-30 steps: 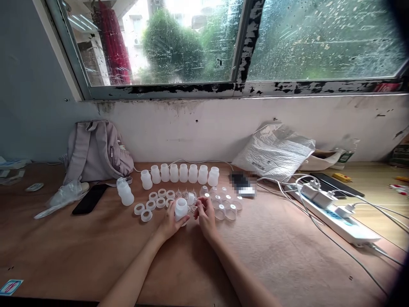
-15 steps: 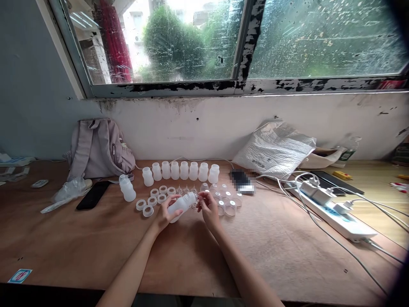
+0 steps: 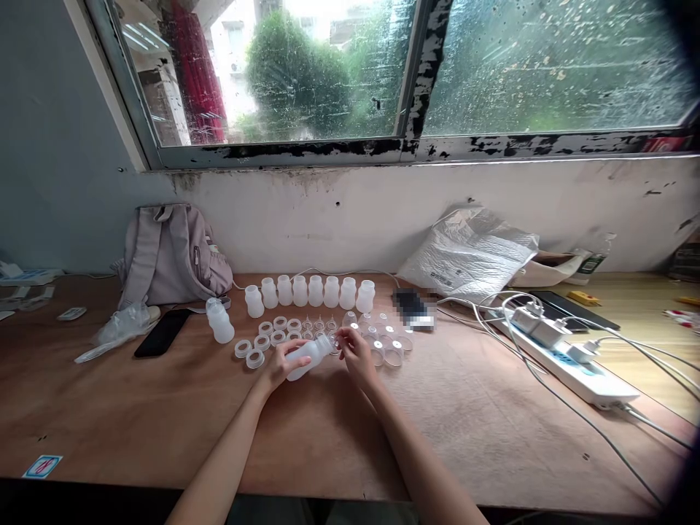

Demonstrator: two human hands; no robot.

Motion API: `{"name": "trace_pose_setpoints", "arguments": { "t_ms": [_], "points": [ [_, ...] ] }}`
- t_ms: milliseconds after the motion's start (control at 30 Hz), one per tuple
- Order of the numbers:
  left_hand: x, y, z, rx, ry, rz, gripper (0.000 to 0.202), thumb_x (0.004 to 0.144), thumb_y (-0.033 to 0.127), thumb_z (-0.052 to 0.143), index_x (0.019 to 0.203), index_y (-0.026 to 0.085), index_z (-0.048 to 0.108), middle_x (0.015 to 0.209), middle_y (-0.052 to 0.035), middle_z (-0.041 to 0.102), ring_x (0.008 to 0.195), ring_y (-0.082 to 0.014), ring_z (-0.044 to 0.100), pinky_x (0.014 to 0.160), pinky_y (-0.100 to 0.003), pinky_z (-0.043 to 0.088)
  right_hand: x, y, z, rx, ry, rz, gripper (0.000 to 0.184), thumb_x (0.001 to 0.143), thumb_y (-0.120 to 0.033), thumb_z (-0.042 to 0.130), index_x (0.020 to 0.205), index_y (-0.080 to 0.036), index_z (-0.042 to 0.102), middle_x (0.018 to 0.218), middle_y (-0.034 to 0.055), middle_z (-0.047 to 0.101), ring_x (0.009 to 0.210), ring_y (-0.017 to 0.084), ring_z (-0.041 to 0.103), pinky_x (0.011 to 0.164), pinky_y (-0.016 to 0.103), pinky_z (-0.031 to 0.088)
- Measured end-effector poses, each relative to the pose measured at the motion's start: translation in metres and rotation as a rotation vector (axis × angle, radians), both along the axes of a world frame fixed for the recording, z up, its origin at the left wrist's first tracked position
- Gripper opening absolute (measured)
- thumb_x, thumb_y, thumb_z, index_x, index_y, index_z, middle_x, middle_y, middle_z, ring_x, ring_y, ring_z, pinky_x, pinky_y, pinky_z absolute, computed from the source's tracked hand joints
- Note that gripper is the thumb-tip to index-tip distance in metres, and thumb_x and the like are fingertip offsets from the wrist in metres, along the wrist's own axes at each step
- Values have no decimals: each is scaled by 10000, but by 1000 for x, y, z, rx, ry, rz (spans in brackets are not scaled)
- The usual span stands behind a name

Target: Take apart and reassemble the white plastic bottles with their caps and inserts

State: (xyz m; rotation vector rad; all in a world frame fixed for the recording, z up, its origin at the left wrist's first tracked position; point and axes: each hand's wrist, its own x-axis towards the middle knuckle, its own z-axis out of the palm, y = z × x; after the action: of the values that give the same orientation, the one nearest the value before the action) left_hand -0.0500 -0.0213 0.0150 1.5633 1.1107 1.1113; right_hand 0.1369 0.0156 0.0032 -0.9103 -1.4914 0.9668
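Observation:
My left hand [image 3: 280,364] is wrapped round a small white plastic bottle [image 3: 306,356], tilted with its neck pointing right. My right hand [image 3: 353,351] pinches a small clear piece at the bottle's mouth; I cannot make out what the piece is. Behind my hands lie several white screw rings [image 3: 261,343], clear nipples [image 3: 320,324] and clear dome caps [image 3: 394,348]. A row of several open white bottles [image 3: 314,292] stands further back. One capped bottle [image 3: 221,321] stands alone to the left.
A grey backpack [image 3: 170,257] leans on the wall at the left, with a black phone [image 3: 162,333] and a crumpled clear bag [image 3: 117,324] before it. To the right are a plastic bag [image 3: 470,255], a dark device [image 3: 411,302] and a white power strip [image 3: 569,361] with cables.
The bottle in my left hand has gone from upright to tilted, neck toward my right hand. Both hands moved slightly back toward the loose parts.

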Motion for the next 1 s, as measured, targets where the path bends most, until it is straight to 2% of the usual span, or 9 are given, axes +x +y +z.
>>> {"name": "trace_pose_setpoints", "arguments": {
  "t_ms": [367,533,667,867,933,1000],
  "points": [
    [0,-1,4,-30,6,15,414,653,342,586,1009,131,603,909,-83,635,892,-234,548,714,-293,428,0,0,-2,-32,3,24,252,744,-444,488,792,-198,518,675,14,506,566,128,487,434,231,416],
    [1,-2,5,-44,0,-1,433,646,335,591,1028,133,596,934,-81,632,877,-230,552,719,-295,424,2,0,1,-23,-47,15,295,749,-472,469,675,-187,497,587,-11,474,471,98,425,396,213,362],
    [2,-5,9,-62,1,-34,426,640,325,596,1026,146,601,928,-74,637,864,-227,552,707,-292,421,3,0,5,-14,-103,-15,370,754,-467,466,521,-185,409,459,-41,398,403,77,355,387,207,296],
    [4,-9,11,-113,-33,-73,427,650,344,582,1024,140,594,882,-77,638,799,-210,560,616,-260,428,2,-3,11,-89,-63,12,479,727,-505,475,406,-183,321,380,-53,287,366,60,272,361,208,226],
    [4,-8,9,-152,-88,-78,444,661,368,567,1039,135,576,874,-81,631,708,-180,569,554,-245,429,1,-7,15,-137,3,25,451,722,-493,492,424,-177,368,383,-56,306,359,57,280,358,205,245],
    [4,-6,6,-203,-161,-88,463,679,400,540,1062,140,551,849,-78,623,602,-147,563,492,-238,423,0,-11,21,-194,112,96,326,707,-461,530,556,-172,507,473,-35,441,414,78,394,397,209,334]
  ]
}}
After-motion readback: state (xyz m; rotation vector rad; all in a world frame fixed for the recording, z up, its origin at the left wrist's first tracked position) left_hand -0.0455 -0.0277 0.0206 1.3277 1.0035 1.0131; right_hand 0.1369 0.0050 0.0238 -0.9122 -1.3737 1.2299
